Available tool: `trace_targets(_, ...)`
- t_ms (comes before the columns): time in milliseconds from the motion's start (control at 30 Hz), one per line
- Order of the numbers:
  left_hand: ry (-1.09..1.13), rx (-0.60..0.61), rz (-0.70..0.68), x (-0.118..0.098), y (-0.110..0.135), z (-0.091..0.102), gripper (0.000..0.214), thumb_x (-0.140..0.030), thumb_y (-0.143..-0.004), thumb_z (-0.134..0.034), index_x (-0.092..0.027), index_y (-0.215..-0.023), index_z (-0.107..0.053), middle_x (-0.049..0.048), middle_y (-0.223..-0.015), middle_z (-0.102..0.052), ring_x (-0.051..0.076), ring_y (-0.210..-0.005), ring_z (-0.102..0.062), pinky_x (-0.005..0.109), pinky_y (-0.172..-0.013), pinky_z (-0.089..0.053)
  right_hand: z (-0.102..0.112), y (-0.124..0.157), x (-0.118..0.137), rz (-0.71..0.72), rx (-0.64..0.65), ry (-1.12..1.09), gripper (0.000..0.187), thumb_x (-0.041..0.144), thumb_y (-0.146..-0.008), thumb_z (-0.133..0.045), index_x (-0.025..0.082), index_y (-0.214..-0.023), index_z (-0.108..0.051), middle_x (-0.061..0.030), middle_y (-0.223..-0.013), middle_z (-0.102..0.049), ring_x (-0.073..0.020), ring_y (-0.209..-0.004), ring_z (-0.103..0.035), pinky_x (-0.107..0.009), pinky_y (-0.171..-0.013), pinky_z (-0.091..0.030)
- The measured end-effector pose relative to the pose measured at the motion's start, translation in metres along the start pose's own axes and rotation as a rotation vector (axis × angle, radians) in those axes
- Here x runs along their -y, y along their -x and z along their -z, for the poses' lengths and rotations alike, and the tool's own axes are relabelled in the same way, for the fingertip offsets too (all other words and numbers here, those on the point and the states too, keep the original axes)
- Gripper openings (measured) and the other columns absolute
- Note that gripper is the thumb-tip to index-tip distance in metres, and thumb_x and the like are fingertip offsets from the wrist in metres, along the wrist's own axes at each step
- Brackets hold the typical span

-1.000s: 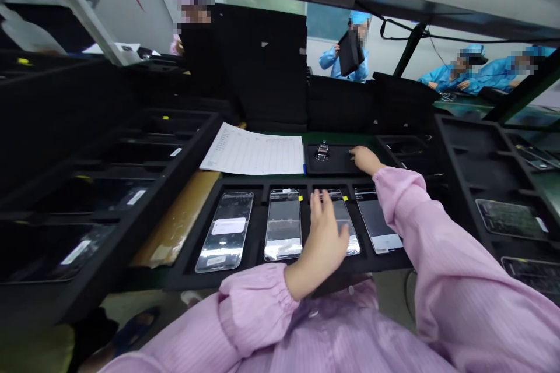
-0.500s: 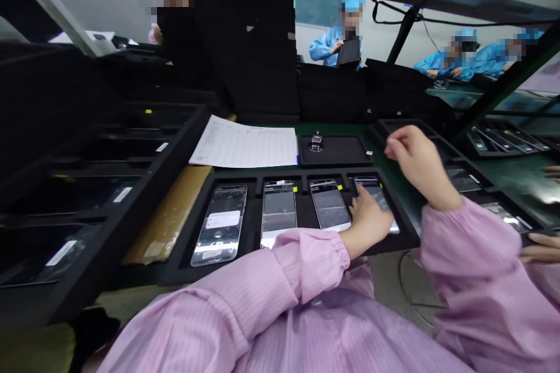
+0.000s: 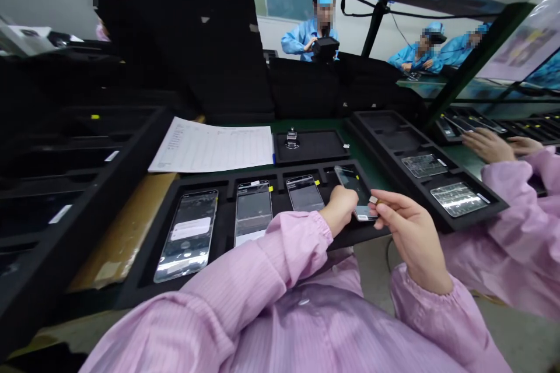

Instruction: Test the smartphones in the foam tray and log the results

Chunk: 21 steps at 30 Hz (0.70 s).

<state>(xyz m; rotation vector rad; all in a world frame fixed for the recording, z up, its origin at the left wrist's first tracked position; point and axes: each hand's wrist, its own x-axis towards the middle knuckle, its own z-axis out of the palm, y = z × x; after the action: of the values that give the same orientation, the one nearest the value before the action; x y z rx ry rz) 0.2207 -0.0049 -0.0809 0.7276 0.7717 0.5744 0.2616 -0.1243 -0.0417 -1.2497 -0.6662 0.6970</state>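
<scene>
A person in a pink striped smock is sitting at a green desk (image 3: 365, 154) and looking down at both hands. The left hand (image 3: 343, 207) is curling shut around the near end of a dark glass-fronted smartphone (image 3: 352, 183). This phone is sitting in the rightmost slot of a black foam tray (image 3: 227, 183), and its near end seems to be tilting up out of the slot. The right hand (image 3: 406, 233) is hovering just beside it, with thumb and forefinger pinching together on a tiny pale piece (image 3: 373, 200) that is too small to identify. The other fingers are folding loosely underneath.

Three other phones (image 3: 252, 213) are lying flat in the slots to the left. Beyond the tray, a white printed sheet (image 3: 214, 148) is resting on the desk beside a small shallow black tray (image 3: 324, 145), which is carrying a small metal object (image 3: 291, 139). To the right, a long black tray (image 3: 394, 143) is holding clear panels. A co-worker's hands (image 3: 487, 144) are working further right, well apart from the person's own.

The step in hand looks like bringing the pinched piece to the lower edge of the held phone. A next move would call for the left hand steadying the phone firmly while the right hand is lining the piece up with fine, careful aim.
</scene>
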Motion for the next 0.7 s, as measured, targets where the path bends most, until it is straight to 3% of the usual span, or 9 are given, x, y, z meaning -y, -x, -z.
trace_targets(100,0.022,-0.045,-0.006,-0.02,0.013,0.006,0.01,-0.015,-0.085,-0.07,-0.014,-0.092,-0.063,0.0033,-0.087,-0.067,0.016,-0.078,-0.065,0.033,-0.074,-0.056,0.001,0.005,0.004,-0.053,-0.007,-0.033,0.027,0.035,-0.069,-0.089,0.021,-0.089,-0.078,-0.0052,-0.083,-0.076,-0.019,-0.073,-0.072,-0.025,-0.053,-0.06)
trace_targets(167,0.07,-0.038,-0.043,-0.039,0.026,0.008,0.015,-0.002,-0.076,-0.066,-0.016,-0.082,-0.061,0.0021,-0.077,-0.066,0.017,-0.074,-0.066,0.032,-0.074,-0.055,0.004,0.01,0.007,-0.093,-0.016,-0.075,0.026,0.035,-0.071,-0.089,0.021,-0.088,-0.075,-0.0054,-0.087,-0.077,-0.0205,-0.078,-0.074,-0.025,-0.056,-0.062)
trace_targets(333,0.19,0.029,-0.105,-0.077,0.059,0.012,0.011,-0.002,-0.076,-0.06,-0.013,-0.076,-0.061,0.0048,-0.075,-0.068,0.017,-0.075,-0.067,0.035,-0.084,-0.055,-0.009,0.022,0.005,-0.174,0.062,-0.229,0.029,0.036,-0.074,-0.087,0.02,-0.077,-0.063,-0.0055,-0.091,-0.077,-0.0219,-0.083,-0.076,-0.025,-0.059,-0.062)
trace_targets(467,0.271,0.035,-0.183,-0.076,0.075,0.014,0.013,-0.004,-0.075,-0.065,-0.015,-0.072,-0.057,0.0039,-0.076,-0.067,0.017,-0.077,-0.068,0.035,-0.088,-0.053,-0.031,0.024,-0.003,-0.141,0.105,-0.368,0.028,0.034,-0.082,-0.08,0.021,-0.074,-0.056,-0.0029,-0.105,-0.076,-0.0238,-0.107,-0.072,-0.029,-0.077,-0.063)
trace_targets(700,0.2,0.039,-0.344,-0.065,0.081,0.018,0.016,-0.013,-0.078,-0.067,-0.016,-0.092,-0.06,0.0041,-0.092,-0.07,0.018,-0.086,-0.067,0.034,-0.086,-0.052,-0.04,0.023,-0.01,-0.151,0.084,-0.365,0.031,0.035,-0.081,-0.079,0.021,-0.071,-0.053,-0.0034,-0.1,-0.075,-0.0264,-0.109,-0.071,-0.03,-0.074,-0.064)
